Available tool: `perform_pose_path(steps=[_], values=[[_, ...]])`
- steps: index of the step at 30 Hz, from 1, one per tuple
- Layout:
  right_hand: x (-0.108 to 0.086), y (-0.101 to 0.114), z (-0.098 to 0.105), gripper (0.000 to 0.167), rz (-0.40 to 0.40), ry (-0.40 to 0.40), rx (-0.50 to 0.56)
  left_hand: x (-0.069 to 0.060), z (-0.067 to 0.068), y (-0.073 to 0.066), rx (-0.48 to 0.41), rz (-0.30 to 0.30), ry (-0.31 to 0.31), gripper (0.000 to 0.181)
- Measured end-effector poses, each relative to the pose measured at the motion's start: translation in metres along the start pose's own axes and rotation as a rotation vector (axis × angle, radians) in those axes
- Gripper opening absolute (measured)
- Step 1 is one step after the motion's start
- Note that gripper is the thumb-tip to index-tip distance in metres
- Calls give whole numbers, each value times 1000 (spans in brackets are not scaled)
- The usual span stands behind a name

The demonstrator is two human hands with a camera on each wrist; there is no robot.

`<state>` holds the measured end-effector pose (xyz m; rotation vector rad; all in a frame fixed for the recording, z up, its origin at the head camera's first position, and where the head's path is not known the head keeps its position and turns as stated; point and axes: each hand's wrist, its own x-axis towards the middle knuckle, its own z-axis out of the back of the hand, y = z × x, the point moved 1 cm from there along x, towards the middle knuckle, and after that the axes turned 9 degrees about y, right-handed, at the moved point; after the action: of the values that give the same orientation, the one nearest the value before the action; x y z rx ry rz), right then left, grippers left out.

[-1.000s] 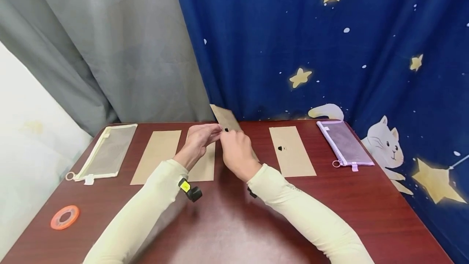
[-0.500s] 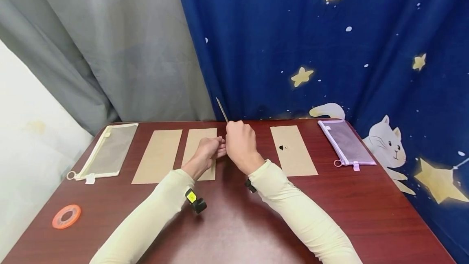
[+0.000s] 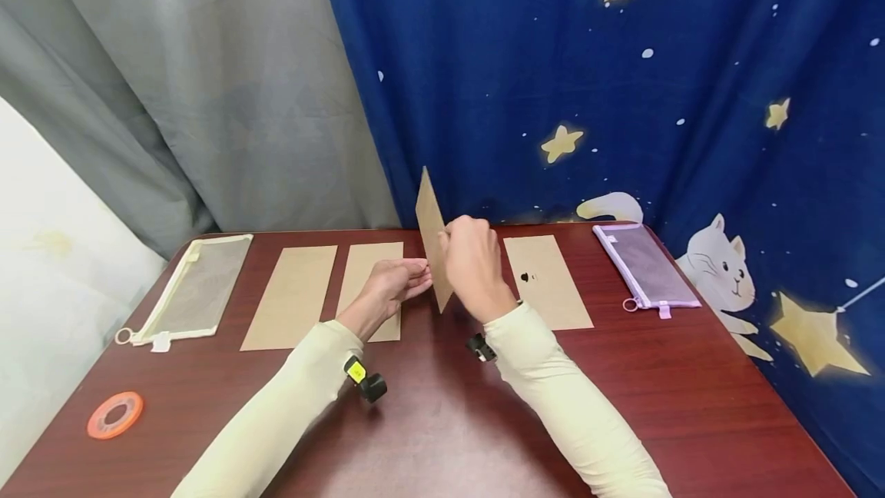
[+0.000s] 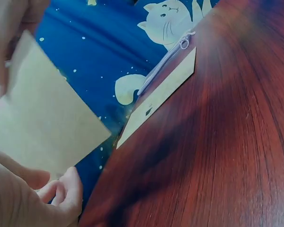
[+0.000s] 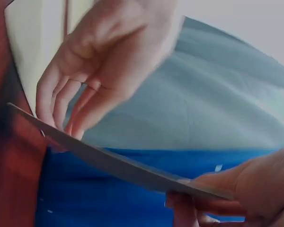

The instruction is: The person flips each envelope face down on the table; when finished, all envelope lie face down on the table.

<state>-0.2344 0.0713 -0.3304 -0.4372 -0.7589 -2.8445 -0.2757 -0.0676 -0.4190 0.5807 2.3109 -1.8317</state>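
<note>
Both hands hold a tan kraft-paper card [image 3: 430,229] upright on its edge above the table. My right hand [image 3: 477,263] pinches its upper right edge; in the right wrist view the thumb lies on one face and the fingers under the other, and the card bows slightly. My left hand [image 3: 387,287] pinches the card's edge lower down, as the left wrist view shows. Two plain tan cards [image 3: 293,298] [image 3: 369,252] lie flat to the left, the nearer one partly behind my left hand. On the right lies a tan card with a small black mark [image 3: 553,294].
A cream-edged mesh zip pouch [image 3: 200,287] lies at the far left, a purple mesh zip pouch [image 3: 646,263] at the far right. An orange ring-shaped roll [image 3: 114,415] sits at the front left. Curtains [image 3: 456,83] hang behind the dark red table [image 3: 442,421].
The card has turned from showing its black-marked face, through edge-on, to showing its plain face leftward. My right hand has shifted slightly right; my left fingers have come to its edge.
</note>
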Motion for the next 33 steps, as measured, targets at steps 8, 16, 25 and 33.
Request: perform_pose_path(steps=[8,16,25,33], values=[[6,-59,0,23,-129,88,249,-5,5,2,22,-152,-49,36],[9,-106,-30,14,-299,115,484,-2,2,11,202,-250,-157,24],[3,-125,-54,10,-393,151,560,8,3,16,458,-198,-195,16],[1,-125,-68,8,-407,189,305,12,6,24,806,-208,-236,8]])
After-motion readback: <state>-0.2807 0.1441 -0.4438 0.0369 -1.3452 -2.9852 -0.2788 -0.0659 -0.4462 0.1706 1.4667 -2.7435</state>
